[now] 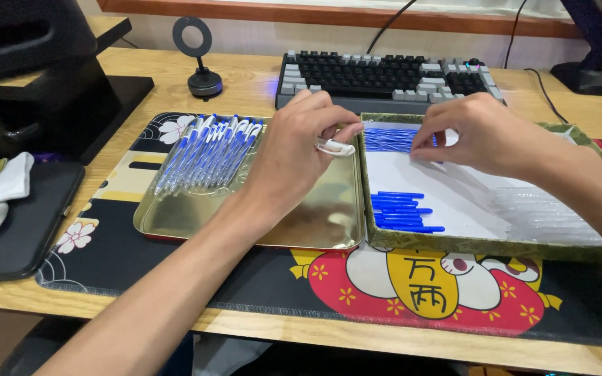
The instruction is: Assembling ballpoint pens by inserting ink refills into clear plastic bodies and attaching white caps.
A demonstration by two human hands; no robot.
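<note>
A person's left hand and right hand meet over the far end of a shallow patterned cardboard box with a white floor, set on a wooden bench. The left hand, fingers curled, pinches a small white clip-like part at the box's near-left rim. The right hand, fingers bent down, touches a heap of thin blue pen refills at the far end of the box; whether it grips one cannot be told. A second cluster of blue pen caps lies inside the box towards its front edge. Just left of the box sits a gold metal tray holding a row of assembled blue-and-white ballpoint pens. Beyond the box stands a grey-and-black keyboard; beneath it spreads a colourful cat-patterned desk mat.
</note>
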